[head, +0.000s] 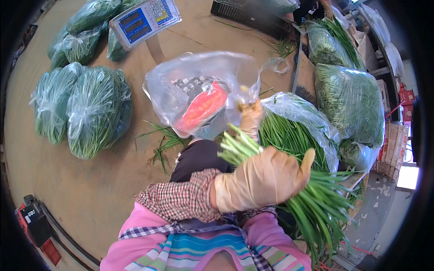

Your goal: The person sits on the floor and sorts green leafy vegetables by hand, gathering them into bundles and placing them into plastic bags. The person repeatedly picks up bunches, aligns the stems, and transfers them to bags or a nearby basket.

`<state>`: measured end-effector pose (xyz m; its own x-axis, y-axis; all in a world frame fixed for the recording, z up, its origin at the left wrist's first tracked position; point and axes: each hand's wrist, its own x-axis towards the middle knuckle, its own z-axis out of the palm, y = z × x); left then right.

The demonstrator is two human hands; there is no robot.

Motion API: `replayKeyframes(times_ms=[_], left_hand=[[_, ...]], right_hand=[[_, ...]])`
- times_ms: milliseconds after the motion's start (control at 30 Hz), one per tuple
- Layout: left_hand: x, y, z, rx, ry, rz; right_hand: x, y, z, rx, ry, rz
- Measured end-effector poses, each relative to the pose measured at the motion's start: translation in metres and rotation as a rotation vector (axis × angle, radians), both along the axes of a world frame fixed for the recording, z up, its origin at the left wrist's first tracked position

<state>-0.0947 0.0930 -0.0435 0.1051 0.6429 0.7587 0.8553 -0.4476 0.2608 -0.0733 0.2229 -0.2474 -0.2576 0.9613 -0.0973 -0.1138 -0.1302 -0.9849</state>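
My left hand (264, 179), in a pale glove, reaches across to the right and is closed around a bunch of long green leaf vegetables, perhaps garlic chives (315, 210). Their pale cut ends point up-left, the leaves hang down-right. Beyond it my right hand (250, 117), also gloved, pinches the right edge of a clear plastic bag (203, 64); its fingers are blurred and its forearm is hidden. The bag lies spread over a scale's platform, with a red and black printed surface (205, 105) showing through. The scale's display (145, 23) stands behind. An open bag of chives (288, 139) lies beside my right hand.
Filled, tied bags (96, 108) of greens stand at the left, more (91, 17) behind them. Large filled bags (349, 101) are stacked at the right. A black plastic crate (251, 18) is at the back, near another person's hand (326, 8). Loose leaves (166, 140) lie by the scale.
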Motion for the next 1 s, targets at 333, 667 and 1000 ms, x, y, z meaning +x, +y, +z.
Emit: replayKeyframes(times_ms=[333,667,1000], left_hand=[[-0.158,0.063,-0.137,-0.277,-0.383,-0.127],[-0.344,0.043,-0.314,-1.195,-0.227,0.693],[-0.213,0.051,-0.099,-0.786,0.076,0.371]], right_hand=[[0.054,0.08,0.123,-0.02,0.212,0.758],[-0.005,0.129,0.215,0.121,-0.102,0.606],[0.296,-0.017,0.142,0.164,0.184,0.005]])
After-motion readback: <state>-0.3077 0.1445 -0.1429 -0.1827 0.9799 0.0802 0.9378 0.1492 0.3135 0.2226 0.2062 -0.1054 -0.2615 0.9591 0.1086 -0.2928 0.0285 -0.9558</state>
